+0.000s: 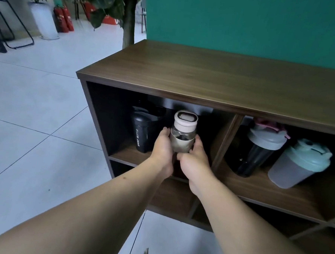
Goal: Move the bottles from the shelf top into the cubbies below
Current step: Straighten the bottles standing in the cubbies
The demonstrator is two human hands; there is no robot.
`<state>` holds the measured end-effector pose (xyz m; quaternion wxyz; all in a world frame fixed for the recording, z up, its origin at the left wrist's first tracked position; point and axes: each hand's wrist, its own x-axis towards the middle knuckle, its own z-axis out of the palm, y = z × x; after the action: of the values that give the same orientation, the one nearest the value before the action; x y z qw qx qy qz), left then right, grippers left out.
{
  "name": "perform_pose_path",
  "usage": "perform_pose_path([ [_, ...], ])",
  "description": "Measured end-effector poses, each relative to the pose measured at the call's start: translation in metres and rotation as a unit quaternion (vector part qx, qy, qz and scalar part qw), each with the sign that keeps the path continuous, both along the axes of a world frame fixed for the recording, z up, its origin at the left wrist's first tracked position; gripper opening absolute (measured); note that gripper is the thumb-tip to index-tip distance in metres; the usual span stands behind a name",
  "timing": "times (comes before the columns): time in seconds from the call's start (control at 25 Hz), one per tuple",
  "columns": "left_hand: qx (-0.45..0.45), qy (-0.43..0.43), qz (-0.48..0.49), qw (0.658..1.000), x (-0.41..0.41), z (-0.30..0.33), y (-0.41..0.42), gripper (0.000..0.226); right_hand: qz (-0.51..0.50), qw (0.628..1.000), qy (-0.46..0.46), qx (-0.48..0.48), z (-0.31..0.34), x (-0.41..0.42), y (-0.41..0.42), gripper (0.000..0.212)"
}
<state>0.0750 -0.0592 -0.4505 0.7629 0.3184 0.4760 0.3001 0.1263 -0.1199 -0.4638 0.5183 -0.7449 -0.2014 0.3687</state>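
Head view shows my left hand (162,148) and right hand (194,164) with fingers clamped on the upright clear bottle (183,135) at the left cubby's (122,153) front edge, beside the black bottle (142,133).

Wood-grain shelf, plastic bottles

The shelf top (224,75) is matt brown wood grain. The clear bottle (182,135) looks like glossy plastic with a smooth pale cap; the black bottle (142,133) is matt.
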Motion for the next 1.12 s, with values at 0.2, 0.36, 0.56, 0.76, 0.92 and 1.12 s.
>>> perform_pose_path([
  [0.2, 0.000, 0.025, 0.013, 1.000, -0.009, -0.014, 0.004, 0.046, -0.053, 0.998, -0.016, -0.031, -0.001, -0.012, -0.006, 0.085],
  [0.36, 0.069, 0.122, 0.144, 0.980, -0.034, -0.034, 0.013, 0.036, -0.070, 0.997, -0.009, -0.044, -0.005, -0.043, 0.009, 0.025],
  [0.56, 0.120, 0.100, 0.172, 0.973, -0.058, -0.041, 0.044, 0.050, 0.032, 0.997, 0.067, 0.035, 0.011, -0.067, 0.042, 0.073],
  [0.76, 0.065, -0.008, 0.144, 0.987, -0.059, -0.058, 0.068, 0.042, 0.060, 0.995, 0.067, 0.041, 0.012, -0.068, 0.059, 0.082],
  [0.92, 0.042, -0.045, 0.143, 0.988, -0.056, -0.047, 0.062, 0.064, 0.047, 0.996, 0.060, 0.056, -0.003, -0.063, 0.070, 0.080],
  [1.12, 0.034, -0.070, 0.121, 0.990, -0.052, -0.055, 0.071, 0.052, 0.026, 0.993, 0.090, 0.066, -0.005, -0.065, 0.073, 0.079],
])
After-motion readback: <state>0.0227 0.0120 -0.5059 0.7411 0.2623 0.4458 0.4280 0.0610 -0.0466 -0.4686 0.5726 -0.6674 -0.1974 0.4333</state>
